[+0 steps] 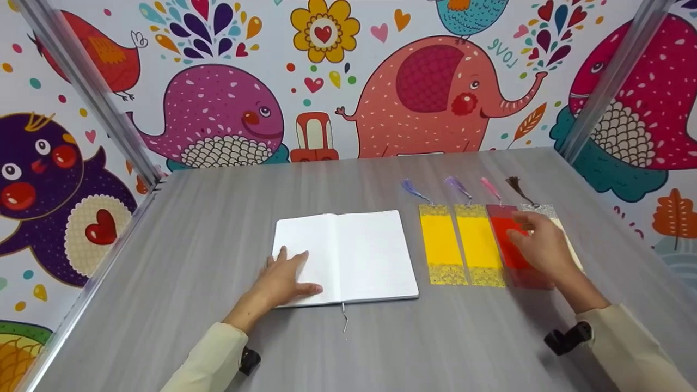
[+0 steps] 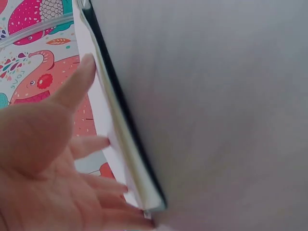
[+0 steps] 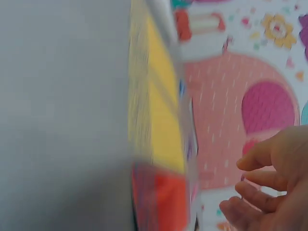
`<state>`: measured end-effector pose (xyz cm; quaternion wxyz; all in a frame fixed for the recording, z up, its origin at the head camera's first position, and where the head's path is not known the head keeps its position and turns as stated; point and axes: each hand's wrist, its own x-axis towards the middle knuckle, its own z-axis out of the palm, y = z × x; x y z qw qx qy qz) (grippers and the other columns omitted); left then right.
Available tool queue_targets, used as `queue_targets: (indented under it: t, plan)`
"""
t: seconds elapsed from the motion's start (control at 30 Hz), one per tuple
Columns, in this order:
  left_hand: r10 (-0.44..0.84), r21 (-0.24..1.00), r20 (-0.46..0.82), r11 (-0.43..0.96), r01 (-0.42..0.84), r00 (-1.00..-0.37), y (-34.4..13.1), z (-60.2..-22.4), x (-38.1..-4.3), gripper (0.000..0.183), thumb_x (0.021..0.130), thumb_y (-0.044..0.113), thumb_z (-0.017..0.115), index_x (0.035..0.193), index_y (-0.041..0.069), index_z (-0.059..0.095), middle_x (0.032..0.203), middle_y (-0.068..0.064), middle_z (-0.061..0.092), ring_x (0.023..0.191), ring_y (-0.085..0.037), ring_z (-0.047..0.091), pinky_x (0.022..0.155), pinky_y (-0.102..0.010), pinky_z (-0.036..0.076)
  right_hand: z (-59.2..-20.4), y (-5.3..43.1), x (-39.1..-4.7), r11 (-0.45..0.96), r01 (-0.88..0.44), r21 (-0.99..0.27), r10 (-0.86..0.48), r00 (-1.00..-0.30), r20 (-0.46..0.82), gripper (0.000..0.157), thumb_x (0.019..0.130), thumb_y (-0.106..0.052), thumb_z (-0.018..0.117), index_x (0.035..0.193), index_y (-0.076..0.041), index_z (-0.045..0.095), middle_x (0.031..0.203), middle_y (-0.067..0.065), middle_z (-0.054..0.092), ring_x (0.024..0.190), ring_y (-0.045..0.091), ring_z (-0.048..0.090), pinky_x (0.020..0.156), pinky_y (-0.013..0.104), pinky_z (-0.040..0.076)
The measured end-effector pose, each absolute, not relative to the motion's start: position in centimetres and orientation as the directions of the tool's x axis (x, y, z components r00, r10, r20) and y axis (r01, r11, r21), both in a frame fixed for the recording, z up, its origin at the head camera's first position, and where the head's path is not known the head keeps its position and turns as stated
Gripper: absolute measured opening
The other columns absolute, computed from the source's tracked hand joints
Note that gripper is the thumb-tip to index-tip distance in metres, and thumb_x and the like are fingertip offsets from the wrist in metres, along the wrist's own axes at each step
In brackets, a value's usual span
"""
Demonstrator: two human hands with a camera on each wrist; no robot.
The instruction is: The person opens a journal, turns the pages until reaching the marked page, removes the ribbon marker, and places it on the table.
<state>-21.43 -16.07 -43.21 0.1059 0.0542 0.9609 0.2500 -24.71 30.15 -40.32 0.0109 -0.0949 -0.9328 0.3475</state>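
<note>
An open notebook (image 1: 375, 256) with blank white pages lies on the table, a thin ribbon (image 1: 344, 316) trailing from its spine. My left hand (image 1: 280, 280) rests on the left page with fingers spread; the left wrist view shows its fingertips along the notebook's edge (image 2: 120, 115). To the right, bookmarks lie in a row: two yellow ones (image 1: 444, 239), a red one (image 1: 506, 239) and a pale one (image 1: 566, 239), each with a tassel at its top. Above the red and pale bookmarks is my right hand (image 1: 542, 245), fingers loosely bent and nothing between them; it partly hides both.
The grey table (image 1: 218, 201) runs back to a wall printed with cartoon animals (image 1: 425, 109). Metal frame posts (image 1: 103, 103) stand at the left and right corners. Blue, purple, pink and dark brown tassels (image 1: 416, 190) point toward the wall.
</note>
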Motion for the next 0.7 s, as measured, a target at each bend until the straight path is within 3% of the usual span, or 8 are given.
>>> queue_targets:
  t: [0.2,0.4,0.53,0.7]
  plan:
    - [0.106,0.538,-0.109,0.842,0.031,-0.988,-16.1,-43.2,-21.2,0.077,0.081,0.027,0.083,0.142,-0.006,0.051,0.148,-0.027,0.050,0.150,-0.054,0.018,0.121,-0.063,0.022,-39.1,25.9,-24.0,0.689,0.068,-0.722,0.114,-0.993,0.016,0.051,0.099,-0.014,0.061,0.147,-0.003,0.047,0.145,0.027,0.049,0.132,0.043,0.048,0.111,0.055,0.044]
    - [0.022,0.531,-0.088,0.847,-0.028,-0.996,-16.1,-43.1,-21.4,0.079,0.080,0.022,0.084,0.140,-0.014,0.048,0.148,-0.033,0.047,0.146,-0.050,0.030,0.119,-0.058,0.031,-39.3,22.2,-23.1,0.648,-0.002,-0.762,-0.005,-1.000,-0.001,0.050,0.097,-0.014,0.063,0.144,-0.002,0.050,0.142,0.025,0.053,0.130,0.043,0.053,0.106,0.052,0.050]
    - [-0.064,0.566,-0.093,0.818,-0.106,-0.994,-16.2,-43.0,-21.8,0.079,0.080,0.019,0.083,0.142,-0.013,0.046,0.144,-0.036,0.045,0.136,-0.049,0.044,0.113,-0.057,0.038,-40.2,20.3,-22.7,0.619,0.006,-0.785,-0.066,-0.996,-0.060,0.053,0.097,-0.016,0.064,0.146,-0.004,0.048,0.143,0.023,0.053,0.130,0.041,0.053,0.105,0.049,0.051]
    - [-0.145,0.641,-0.109,0.746,-0.181,-0.983,-16.7,-42.7,-22.6,0.077,0.081,0.015,0.080,0.144,-0.010,0.045,0.144,-0.036,0.046,0.135,-0.051,0.044,0.113,-0.058,0.038,-41.5,18.4,-22.5,0.572,0.068,-0.818,-0.083,-0.987,-0.141,0.055,0.097,-0.017,0.065,0.148,-0.007,0.046,0.144,0.019,0.053,0.129,0.036,0.055,0.100,0.042,0.055]
